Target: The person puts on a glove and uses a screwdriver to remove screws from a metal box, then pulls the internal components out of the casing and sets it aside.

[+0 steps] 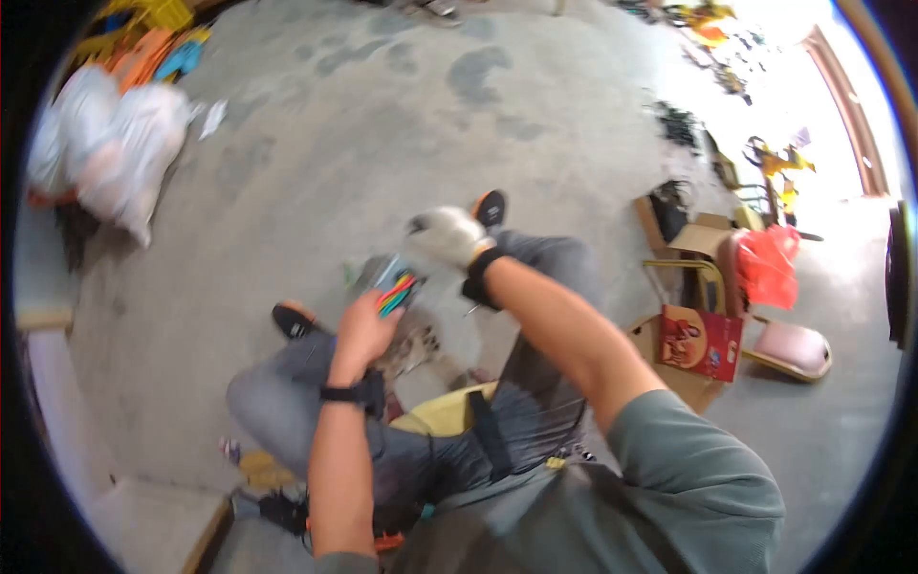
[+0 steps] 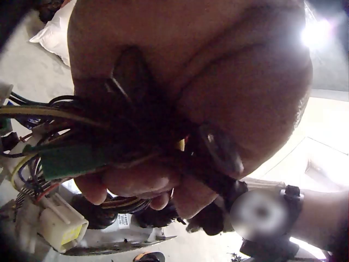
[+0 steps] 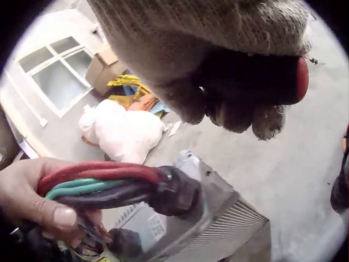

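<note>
My bare left hand (image 1: 366,330) grips a bundle of thick red, green and dark cables (image 3: 109,177). These run into a black plug on a grey finned metal box (image 3: 218,218) between my legs. In the left wrist view, thinner wires (image 2: 49,112), a green wrapped piece (image 2: 71,161) and a white connector (image 2: 62,224) hang out beside the palm. My right hand (image 1: 449,237), in a pale knitted glove, is raised above and to the right of the box. Its fingers curl round a dark tool handle (image 3: 256,79) with a red end; the tool's working end is hidden.
White sacks (image 1: 124,143) lie at the far left near yellow and orange plastic pieces (image 1: 153,48). At the right are a red printed carton (image 1: 703,342), a red plastic bag (image 1: 768,266) and a padded seat (image 1: 796,346). A shoe (image 1: 295,320) rests on the concrete floor.
</note>
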Demonstrator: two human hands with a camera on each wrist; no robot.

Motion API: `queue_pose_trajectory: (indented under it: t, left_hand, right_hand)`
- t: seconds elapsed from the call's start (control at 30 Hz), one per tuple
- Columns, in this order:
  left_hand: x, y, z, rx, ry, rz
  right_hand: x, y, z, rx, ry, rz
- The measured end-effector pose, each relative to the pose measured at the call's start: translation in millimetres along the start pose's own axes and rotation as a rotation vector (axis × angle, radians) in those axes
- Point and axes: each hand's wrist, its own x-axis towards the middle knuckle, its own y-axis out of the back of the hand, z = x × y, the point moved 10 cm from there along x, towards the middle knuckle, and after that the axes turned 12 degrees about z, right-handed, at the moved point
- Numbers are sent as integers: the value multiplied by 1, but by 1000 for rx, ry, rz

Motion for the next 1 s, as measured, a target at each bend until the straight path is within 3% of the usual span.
queue_pose_trajectory:
  t: [0.03,0.07,0.13,0.33,0.4,0.6,0.77,0.83,1.0]
  left_hand:
    - [0,0,2,-7,-28,9]
    - [0,4,-2,4,8,17]
    - [0,1,5,-34,2,-33]
    - [-1,2,3,-16,12,-12]
    - [-2,2,2,-27,23,-10]
    - [-2,5,6,-14,34,-21]
    - [-2,2,2,-38,35,-35]
    - [-1,3,1,-51,30,-14]
    - [0,3,2,-32,24,-21]
  right_hand:
    - [7,-13,30,32,-5,31]
    - [-2,-9,41,69,-161,-30]
    - [-12,-27,80,37,-296,-141]
    - [-38,-53,119,56,-477,-252]
    - [-44,-50,129,130,-595,-162]
    - [-40,-47,152,116,-657,-144]
    - [-29,-45,177,112,-569,-1]
    - [-23,-37,172,134,-501,71]
    - [-23,-24,158,281,-563,80]
